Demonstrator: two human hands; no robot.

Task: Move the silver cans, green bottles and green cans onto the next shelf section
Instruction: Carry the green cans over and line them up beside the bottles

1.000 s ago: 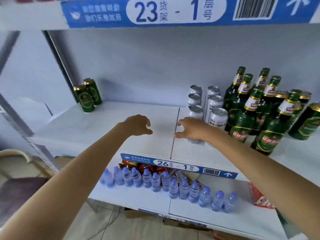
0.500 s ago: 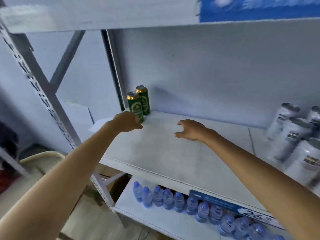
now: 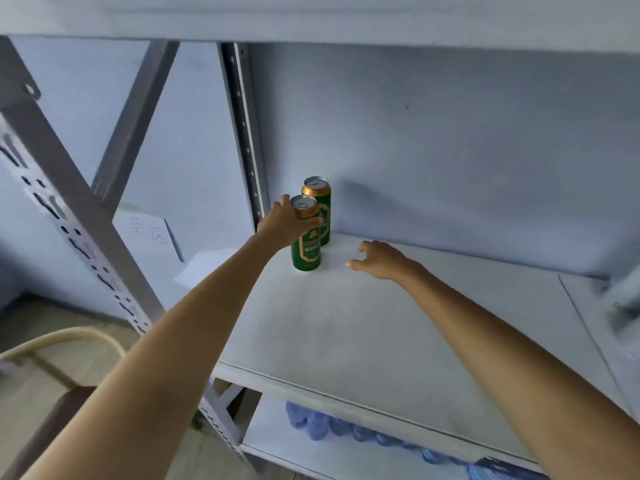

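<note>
Two green cans with gold tops stand upright at the back left corner of the white shelf (image 3: pixel 381 341). My left hand (image 3: pixel 282 225) wraps around the upper part of the front green can (image 3: pixel 306 249), fingers across its front. The rear green can (image 3: pixel 320 206) stands just behind it, touching or nearly so. My right hand (image 3: pixel 379 259) hovers low over the shelf a short way right of the front can, fingers spread and curled, holding nothing. A blurred silver can (image 3: pixel 623 299) shows at the right edge.
A grey slotted upright (image 3: pixel 247 140) runs behind the cans, and a diagonal brace (image 3: pixel 69 188) crosses at left. Small water bottles (image 3: pixel 325 422) line the shelf below. A chair (image 3: pixel 52 393) stands on the floor at lower left. A shelf board overhangs above.
The view swung left, away from the bottles and silver cans. My left hand reached forward and closed around the front green can. My right hand followed toward the cans.
</note>
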